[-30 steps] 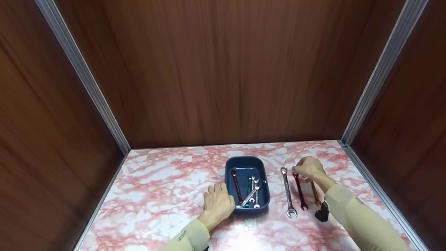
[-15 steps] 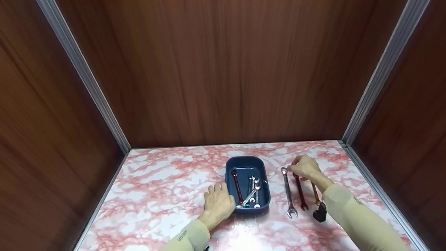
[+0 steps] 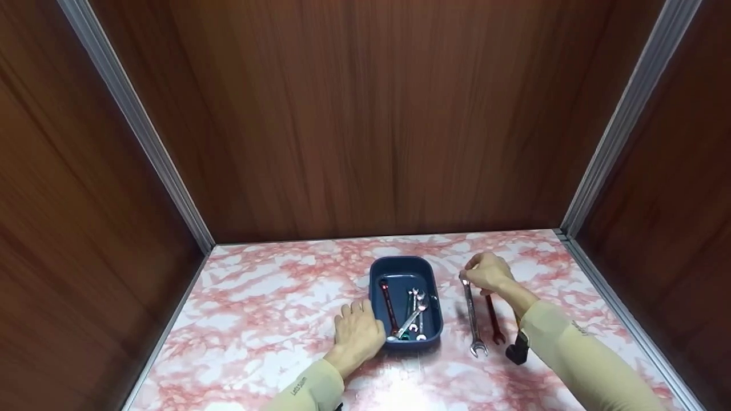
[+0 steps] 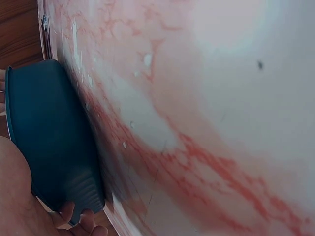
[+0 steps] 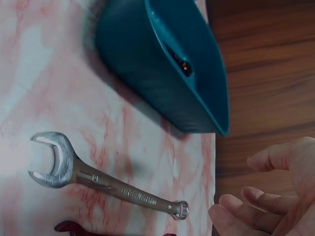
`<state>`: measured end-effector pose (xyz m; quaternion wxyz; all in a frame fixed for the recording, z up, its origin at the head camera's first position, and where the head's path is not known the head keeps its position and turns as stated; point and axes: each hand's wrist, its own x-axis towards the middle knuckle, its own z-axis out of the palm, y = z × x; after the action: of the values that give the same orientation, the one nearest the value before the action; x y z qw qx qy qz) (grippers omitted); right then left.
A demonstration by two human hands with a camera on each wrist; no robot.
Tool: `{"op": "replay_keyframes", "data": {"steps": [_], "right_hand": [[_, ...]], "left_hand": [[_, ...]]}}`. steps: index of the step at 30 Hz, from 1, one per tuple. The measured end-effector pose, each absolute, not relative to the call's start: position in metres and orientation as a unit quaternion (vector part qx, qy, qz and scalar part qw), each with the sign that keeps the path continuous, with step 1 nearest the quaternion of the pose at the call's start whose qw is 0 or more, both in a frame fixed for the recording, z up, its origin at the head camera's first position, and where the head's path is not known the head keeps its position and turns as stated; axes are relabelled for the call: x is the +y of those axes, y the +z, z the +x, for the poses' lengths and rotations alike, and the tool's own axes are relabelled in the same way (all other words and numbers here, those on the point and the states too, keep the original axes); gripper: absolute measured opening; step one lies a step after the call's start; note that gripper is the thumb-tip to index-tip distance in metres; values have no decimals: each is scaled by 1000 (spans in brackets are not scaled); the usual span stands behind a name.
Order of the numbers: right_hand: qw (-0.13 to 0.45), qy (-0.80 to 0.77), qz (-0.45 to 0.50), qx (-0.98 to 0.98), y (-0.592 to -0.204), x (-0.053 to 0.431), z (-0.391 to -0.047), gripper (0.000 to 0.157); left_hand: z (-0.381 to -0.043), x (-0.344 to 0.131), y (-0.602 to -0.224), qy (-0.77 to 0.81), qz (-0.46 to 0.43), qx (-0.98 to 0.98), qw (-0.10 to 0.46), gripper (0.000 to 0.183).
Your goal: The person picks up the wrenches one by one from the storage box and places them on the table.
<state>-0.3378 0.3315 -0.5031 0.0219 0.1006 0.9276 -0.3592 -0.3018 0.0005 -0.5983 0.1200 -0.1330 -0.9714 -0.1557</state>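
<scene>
My left hand [image 3: 358, 330] rests along the left side of a dark blue plastic bin [image 3: 400, 346], its fingers lying against the outer wall in the left wrist view. Inside the bin are several combination wrenches, among them a red wrench [image 3: 388, 305] and a silver wrench [image 3: 409, 325] lying aslant. My right hand [image 3: 490, 273] hovers at the ring end of a long silver combination wrench [image 3: 472, 317] on the table. In the right wrist view, thumb and fingers [image 5: 261, 196] stand apart, just beyond that wrench's ring end. Beside it lies a second red wrench [image 3: 494, 322], partly covered by the hand.
A gold wrench [image 3: 517, 321] shows only slightly beside the right sleeve [image 3: 577, 348]. The tabletop [image 3: 268, 302] is marbled pink and white. Brown wood-grain panels [image 3: 371, 125] with metal corner posts [image 3: 143, 131] enclose it at the back and sides.
My right hand has moved left, from the red wrench's upper end to the silver wrench's ring end. The right sleeve now covers more of the gold wrench. My left hand and the bin stay put.
</scene>
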Motion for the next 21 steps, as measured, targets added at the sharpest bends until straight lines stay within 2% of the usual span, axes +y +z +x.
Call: {"op": "replay_keyframes", "data": {"steps": [12,21], "right_hand": [[21,-378,87,921,-500,311,-339,30],[35,-388,80,917,-499,295,-344,34]], "left_hand": [[-302,0,-599,-159,-133,-972,112,30],[-303,-1,-601,-149,-135,-972,126,27]]}}
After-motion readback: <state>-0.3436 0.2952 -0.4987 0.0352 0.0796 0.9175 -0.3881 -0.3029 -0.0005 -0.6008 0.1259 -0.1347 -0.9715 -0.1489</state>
